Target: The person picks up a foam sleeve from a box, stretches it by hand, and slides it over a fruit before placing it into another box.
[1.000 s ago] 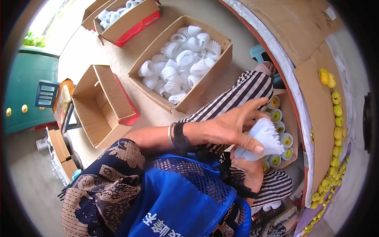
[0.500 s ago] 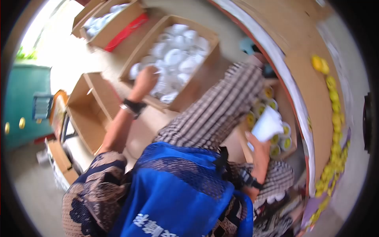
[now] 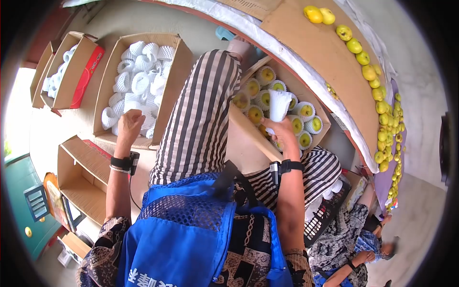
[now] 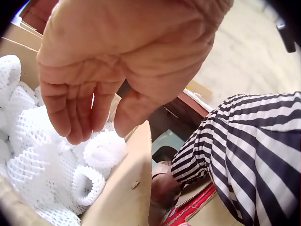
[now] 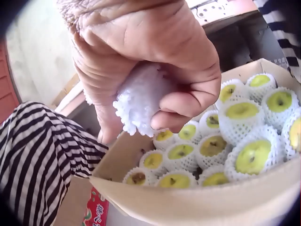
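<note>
My left hand (image 3: 131,125) is over the near edge of a cardboard box (image 3: 184,62) full of white foam net sleeves (image 3: 140,83). In the left wrist view its fingers hang loosely bent above the sleeves, with nothing between them and the thumb. My right hand (image 3: 283,131) grips a white foam net sleeve (image 3: 279,106), its frilled end sticking out past the fingers. Whether fruit is inside it, I cannot tell. Below that hand, an open carton (image 5: 188,200) holds rows of yellow-green fruit (image 5: 254,156), each in its own foam net.
A striped trouser leg (image 3: 198,110) lies between the two boxes. To the left stand an open box (image 3: 83,184) and another box of sleeves (image 3: 86,71). A cardboard-covered table (image 3: 296,36) on the right carries a line of loose yellow fruit (image 3: 368,72). Another person (image 3: 334,234) sits at lower right.
The left hand has left the sleeve in the right hand and moved to the box of foam nets. The right hand keeps its hold over the fruit carton. The head view has swung round.
</note>
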